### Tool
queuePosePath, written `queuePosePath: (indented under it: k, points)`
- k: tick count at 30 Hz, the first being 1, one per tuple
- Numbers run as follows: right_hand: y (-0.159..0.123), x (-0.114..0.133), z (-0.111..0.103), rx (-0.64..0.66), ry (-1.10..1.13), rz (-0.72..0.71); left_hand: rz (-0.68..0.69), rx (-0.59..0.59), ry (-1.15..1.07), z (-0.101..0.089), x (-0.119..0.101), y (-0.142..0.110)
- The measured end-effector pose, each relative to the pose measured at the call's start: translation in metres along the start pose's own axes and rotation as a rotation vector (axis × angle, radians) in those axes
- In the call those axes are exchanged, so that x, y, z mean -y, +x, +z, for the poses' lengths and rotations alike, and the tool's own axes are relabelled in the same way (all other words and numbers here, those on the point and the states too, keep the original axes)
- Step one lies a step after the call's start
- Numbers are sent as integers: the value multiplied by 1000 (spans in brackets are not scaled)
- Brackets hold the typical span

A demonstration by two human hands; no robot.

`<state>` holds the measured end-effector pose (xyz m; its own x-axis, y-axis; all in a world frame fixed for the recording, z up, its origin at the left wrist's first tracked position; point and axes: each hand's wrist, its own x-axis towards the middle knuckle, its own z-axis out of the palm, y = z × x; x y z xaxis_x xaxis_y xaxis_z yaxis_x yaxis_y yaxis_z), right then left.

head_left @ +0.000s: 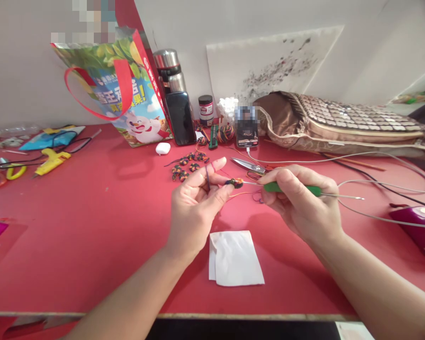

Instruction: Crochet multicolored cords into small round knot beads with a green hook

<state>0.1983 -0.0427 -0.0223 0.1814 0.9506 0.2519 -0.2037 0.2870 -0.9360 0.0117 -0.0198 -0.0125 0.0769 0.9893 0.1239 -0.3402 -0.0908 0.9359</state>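
Between thumb and fingers my left hand pinches a small multicoloured crochet piece. Dark yarn wraps around its raised index finger. A green-handled crochet hook is gripped in my right hand, its thin metal shaft reaching left to the crochet piece; whether the tip sits inside a stitch is too small to tell. Loose yarn trails below the piece. Beyond my left hand lie several finished-looking crochet pieces in the same dark and orange colours.
Behind my hands are scissors, a yarn ball, a propped phone with its cable and a dark phone. White folded paper lies in front. A gift bag and yellow glue gun are left; a sequinned cushion is right.
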Motion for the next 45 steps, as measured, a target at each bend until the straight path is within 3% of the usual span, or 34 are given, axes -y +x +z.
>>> queuePosePath:
  k: [14,34,45]
  points:
    - [0,-1,2,5,-19,-15,30,-15,-14,1,-1,-2]
    - [-6,-5,5,12,-117,-104,142,-53,206,7,-5,-9]
    - [-8,-8,6,4,-111,-118,56,-44,155,5,-6,-5]
